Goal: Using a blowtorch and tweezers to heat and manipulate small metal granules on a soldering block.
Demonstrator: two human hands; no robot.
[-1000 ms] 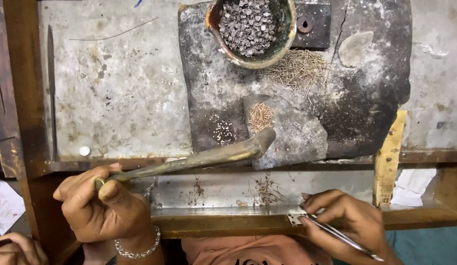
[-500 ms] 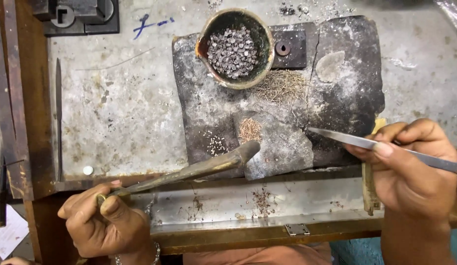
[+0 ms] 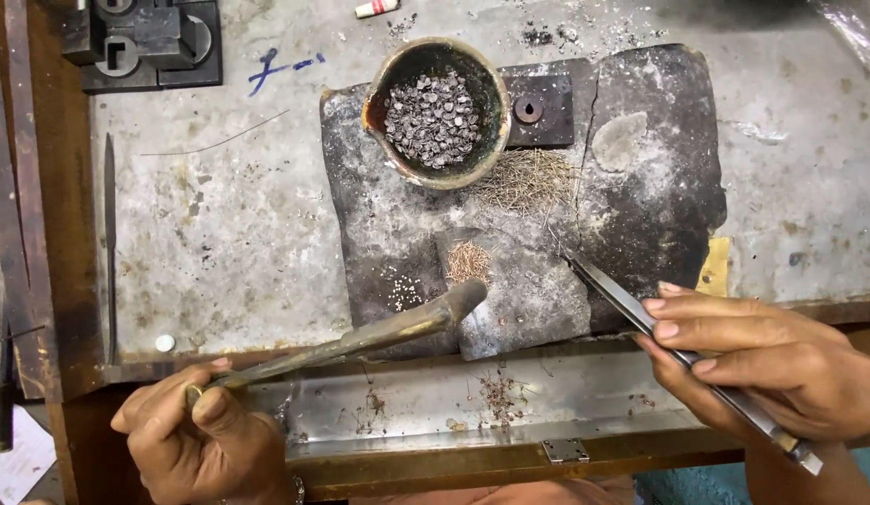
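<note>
My left hand (image 3: 196, 435) is closed round the thin end of a long metal blowpipe (image 3: 360, 339), thumb on top; its thick curved tip hangs over the front of the dark soldering slab (image 3: 640, 215), just beside a little heap of short copper-coloured wire bits (image 3: 468, 262). My right hand (image 3: 781, 369) is pinched on a pair of slim steel tweezers (image 3: 631, 304), fingers bunched around the middle of the shaft, and the points touch the slab near its crack, below the loose tuft of fine wire (image 3: 528, 180). The two hands are well apart, one at each side of the front rail.

I judge the blowpipe stiff and fairly heavy at the far end, so a grip at the narrow end leaves it tip-heavy. The tweezers are light and springy; holding them mid-shaft seems right for fine closing. The wire bits and the tiny pale grains (image 3: 402, 297) beside them look feather-light, easy to scatter or lose.

The clay bowl (image 3: 435, 112) of small metal rings sits on the back of the slab, close above the tuft. The slab's front edge meets the desk (image 3: 220, 215) rim, with a metal catch tray (image 3: 435, 411) below it. Open room lies left of the slab, where only a thin file (image 3: 108, 243) lies along the wooden border
</note>
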